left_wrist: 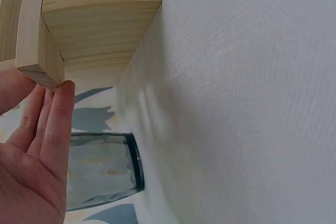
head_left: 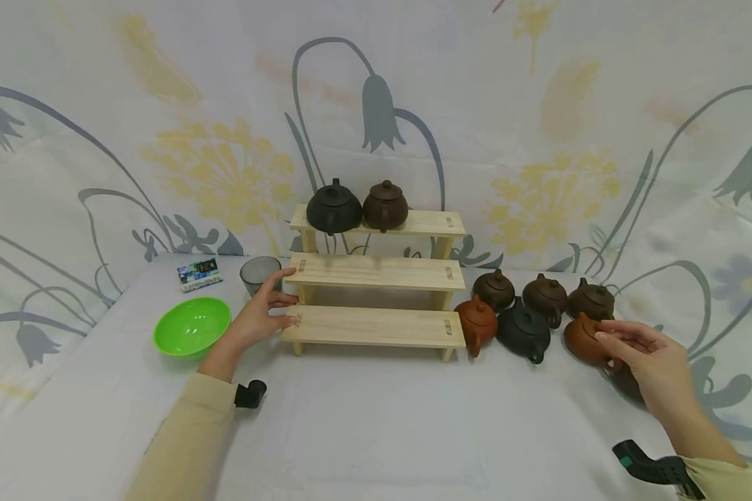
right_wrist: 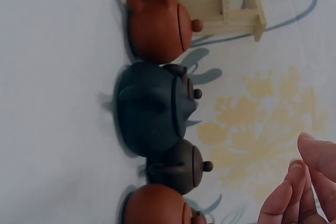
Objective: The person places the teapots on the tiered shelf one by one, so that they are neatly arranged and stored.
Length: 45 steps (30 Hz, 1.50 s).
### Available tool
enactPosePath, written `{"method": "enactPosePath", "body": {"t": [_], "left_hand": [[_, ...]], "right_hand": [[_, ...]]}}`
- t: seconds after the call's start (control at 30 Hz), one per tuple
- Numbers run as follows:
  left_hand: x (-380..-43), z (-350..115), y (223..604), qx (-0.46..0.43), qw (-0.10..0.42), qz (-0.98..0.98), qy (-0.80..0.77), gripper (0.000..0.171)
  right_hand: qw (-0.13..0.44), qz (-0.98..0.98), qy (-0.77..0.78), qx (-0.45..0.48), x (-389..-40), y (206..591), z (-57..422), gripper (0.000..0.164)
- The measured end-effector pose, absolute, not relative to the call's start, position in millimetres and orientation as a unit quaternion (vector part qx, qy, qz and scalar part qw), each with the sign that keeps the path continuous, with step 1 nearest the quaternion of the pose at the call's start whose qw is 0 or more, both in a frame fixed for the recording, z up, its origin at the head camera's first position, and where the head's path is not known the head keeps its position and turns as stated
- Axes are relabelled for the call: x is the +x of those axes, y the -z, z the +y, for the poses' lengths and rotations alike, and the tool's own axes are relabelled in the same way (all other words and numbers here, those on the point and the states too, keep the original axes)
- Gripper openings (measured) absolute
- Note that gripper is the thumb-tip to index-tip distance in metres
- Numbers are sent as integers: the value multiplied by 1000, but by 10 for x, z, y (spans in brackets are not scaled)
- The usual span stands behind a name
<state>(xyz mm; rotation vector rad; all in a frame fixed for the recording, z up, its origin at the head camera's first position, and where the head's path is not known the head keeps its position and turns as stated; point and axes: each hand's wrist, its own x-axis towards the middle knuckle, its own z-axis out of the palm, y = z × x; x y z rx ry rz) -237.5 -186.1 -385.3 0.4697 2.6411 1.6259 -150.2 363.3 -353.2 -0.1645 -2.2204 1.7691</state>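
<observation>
A three-step wooden stand (head_left: 376,327) stands mid-table. My left hand (head_left: 258,316) is at its left end; in the left wrist view its thumb and fingers pinch a board's end (left_wrist: 39,51). The top step bears a black teapot (head_left: 334,207) and a dark brown teapot (head_left: 386,204). My right hand (head_left: 654,365) hovers by a reddish-brown teapot (head_left: 584,341). In the right wrist view its loosely bent fingers (right_wrist: 278,203) hold nothing and stay apart from the pots. Nearby are another reddish-brown teapot (head_left: 478,321), a larger black teapot (head_left: 523,330) and several dark brown ones.
Behind my left hand stands a grey see-through cup (head_left: 255,270). A green bowl (head_left: 191,327) and a small printed packet (head_left: 199,274) lie further left. One dark pot (head_left: 628,384) is partly hidden under my right hand. A flowered cloth hangs behind the white table.
</observation>
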Motion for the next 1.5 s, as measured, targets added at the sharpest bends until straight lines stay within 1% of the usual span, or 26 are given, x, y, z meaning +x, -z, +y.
{"method": "enactPosePath", "body": {"t": [0.2, 0.33, 0.5, 0.67, 0.8, 0.9, 0.97, 1.0, 1.1, 1.13, 1.17, 1.33, 1.5], "left_hand": [[-2386, -1857, 3857, 160, -2, 840, -519, 82], [-2393, -1860, 3869, 160, -1, 840, -519, 82], [-2385, -1867, 3868, 153, 3, 840, -520, 82], [-2372, -1872, 3853, 144, 7, 845, -514, 82], [-2369, -1872, 3855, 140, 7, 847, -512, 83], [-2372, -1868, 3852, 136, 7, 849, -511, 83], [-2374, -1867, 3847, 135, 9, 849, -511, 83], [-2374, -1866, 3843, 135, 9, 848, -512, 83], [-2375, -1866, 3837, 138, 11, 847, -514, 82], [-2374, -1866, 3837, 138, 10, 847, -514, 82], [-2374, -1867, 3838, 139, 11, 846, -514, 82], [-2365, -1871, 3842, 137, 10, 847, -514, 83], [-2370, -1872, 3845, 139, 10, 848, -511, 83]], "right_hand": [[154, -792, -581, -105, -1513, 3726, 3937, 18], [150, -802, -568, -107, -1422, 3703, 3980, 16], [155, -826, -530, -116, -1295, 3650, 3981, 20], [153, -844, -494, -141, -1229, 3713, 4115, 20], [170, -865, -447, -152, -1188, 3753, 4234, 25], [181, -878, -409, -170, -1165, 3811, 4331, 22], [174, -887, -383, -191, -1160, 3857, 4401, 7], [171, -890, -372, -202, -1159, 3881, 4431, 8], [145, -896, -349, -234, -1164, 3949, 4532, 42], [135, -896, -346, -243, -1166, 3968, 4566, 52], [124, -895, -348, -250, -1170, 3989, 4603, 57], [66, -899, -347, -260, -1158, 4116, 4800, 69], [13, -899, -332, -285, -1151, 4208, 4945, 76]]}}
